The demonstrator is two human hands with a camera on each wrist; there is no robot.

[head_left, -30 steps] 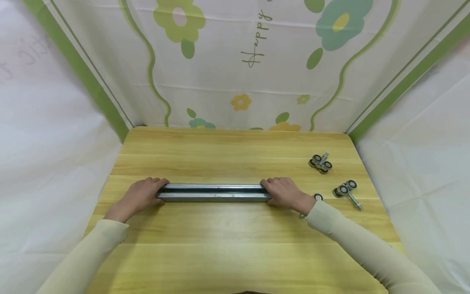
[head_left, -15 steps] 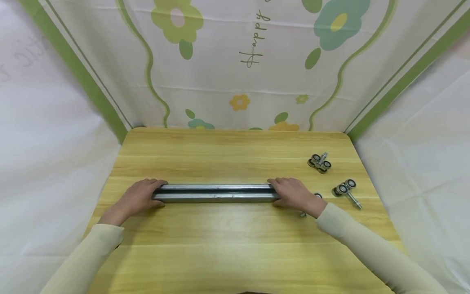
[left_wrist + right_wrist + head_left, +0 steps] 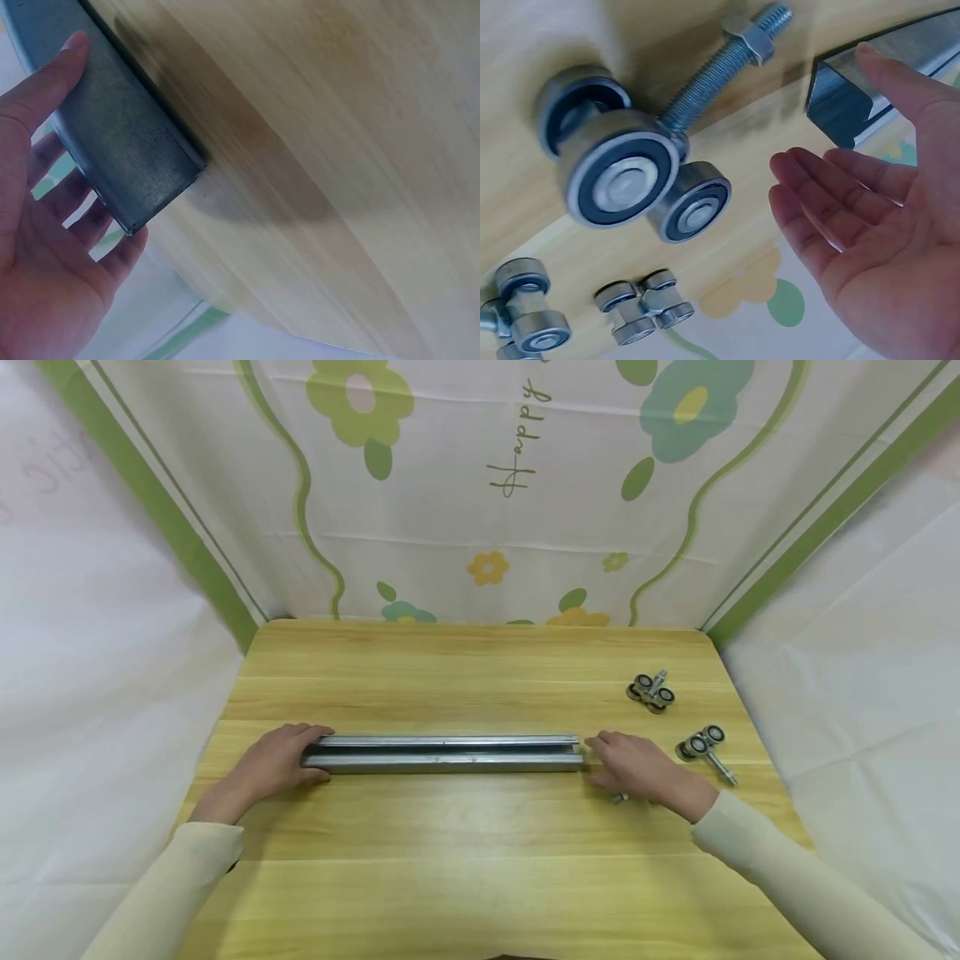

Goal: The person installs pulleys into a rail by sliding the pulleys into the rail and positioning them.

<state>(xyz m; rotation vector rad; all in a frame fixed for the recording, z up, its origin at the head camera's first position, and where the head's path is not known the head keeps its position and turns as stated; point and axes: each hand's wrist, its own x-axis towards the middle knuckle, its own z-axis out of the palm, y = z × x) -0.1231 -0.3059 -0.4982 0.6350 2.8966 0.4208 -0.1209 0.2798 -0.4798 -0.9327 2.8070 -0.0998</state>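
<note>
From here I see the metal rail (image 3: 444, 753) lying flat across the middle of the tabletop (image 3: 480, 877), its long axis running left to right. My left hand (image 3: 270, 766) wraps the rail's left end; the left wrist view shows the thumb laid along one face and the fingers behind the other, so the end is cupped, which I judge steadies the rail against sliding. My right hand (image 3: 637, 767) sits just off the rail's right end with its grip spread, fingers straight and apart, the thumb tip near the open channel mouth but holding nothing. Under that hand lies a roller carriage (image 3: 634, 169) with a threaded bolt, close by. Two more wheel assemblies (image 3: 651, 692) (image 3: 705, 748) rest farther right, well apart from the rail, probably parked within easy reach of the right hand.

The tabletop is pale wood with a straight grain. A white sheet printed with green stripes and flowers (image 3: 480, 485) hangs behind and down both sides, closing the space in
</note>
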